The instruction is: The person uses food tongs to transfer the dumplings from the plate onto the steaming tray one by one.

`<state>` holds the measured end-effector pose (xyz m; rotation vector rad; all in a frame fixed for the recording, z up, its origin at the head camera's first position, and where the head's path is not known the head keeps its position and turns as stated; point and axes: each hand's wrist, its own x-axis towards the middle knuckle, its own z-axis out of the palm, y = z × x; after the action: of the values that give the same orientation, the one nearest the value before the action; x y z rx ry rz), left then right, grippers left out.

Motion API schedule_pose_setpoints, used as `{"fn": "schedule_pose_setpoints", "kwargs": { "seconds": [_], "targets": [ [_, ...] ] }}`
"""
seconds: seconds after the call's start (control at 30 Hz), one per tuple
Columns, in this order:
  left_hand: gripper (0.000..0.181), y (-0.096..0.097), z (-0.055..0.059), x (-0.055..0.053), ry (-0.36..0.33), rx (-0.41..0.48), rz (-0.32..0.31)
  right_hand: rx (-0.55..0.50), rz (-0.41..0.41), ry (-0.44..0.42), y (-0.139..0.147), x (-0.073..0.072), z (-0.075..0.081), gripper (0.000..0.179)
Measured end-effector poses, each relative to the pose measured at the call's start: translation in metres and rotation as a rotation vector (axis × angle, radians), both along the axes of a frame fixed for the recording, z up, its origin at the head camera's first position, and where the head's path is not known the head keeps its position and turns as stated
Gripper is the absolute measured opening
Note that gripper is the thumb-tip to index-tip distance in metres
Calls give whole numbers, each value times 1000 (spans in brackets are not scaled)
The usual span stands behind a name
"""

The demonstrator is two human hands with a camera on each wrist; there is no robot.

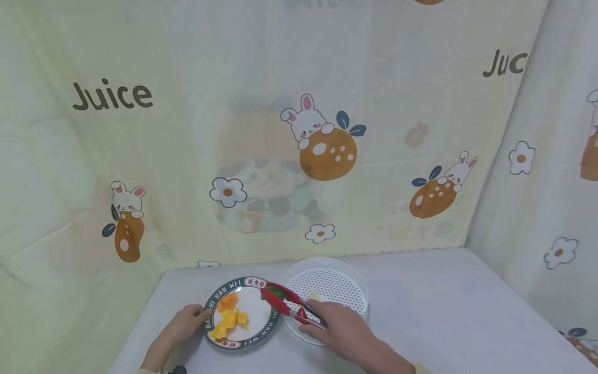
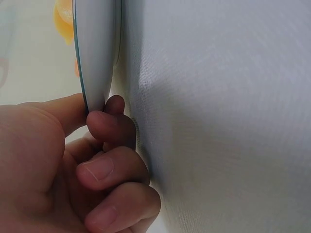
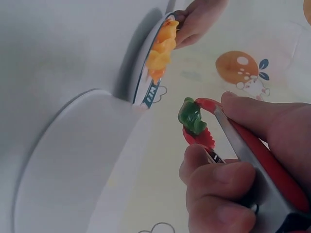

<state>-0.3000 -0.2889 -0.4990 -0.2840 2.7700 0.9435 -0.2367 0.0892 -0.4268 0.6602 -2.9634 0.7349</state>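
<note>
My left hand (image 1: 187,323) pinches the left rim of a round plate (image 1: 259,318), thumb on top and curled fingers beneath, as the left wrist view shows. The plate has a dark green lettered border. On it lie several yellow dumpling-shaped pieces (image 1: 229,318) and an orange one (image 1: 227,301). My right hand (image 1: 348,332) grips metal tongs (image 3: 248,155) with red tips. Between those tips is a glossy green piece (image 3: 192,117), held above the plate's right edge in the head view.
Right of the plate, partly under my right hand, stands a round white basket (image 1: 329,280) with a perforated bottom. A pale yellow piece (image 1: 315,296) shows inside it. White cloth covers the table (image 1: 434,306); a printed curtain (image 1: 383,208) hangs behind.
</note>
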Motion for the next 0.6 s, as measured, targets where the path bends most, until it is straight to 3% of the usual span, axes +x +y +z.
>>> {"fn": "schedule_pose_setpoints", "kwargs": {
  "seconds": [0.23, 0.6],
  "targets": [
    [32, 2, 2, 1, 23, -5, -8, -6, -92, -92, 16, -4, -3, 65],
    [33, 0, -1, 0, 38, -1, -17, -7, -213, -146, 47, -16, -10, 66]
  ]
}}
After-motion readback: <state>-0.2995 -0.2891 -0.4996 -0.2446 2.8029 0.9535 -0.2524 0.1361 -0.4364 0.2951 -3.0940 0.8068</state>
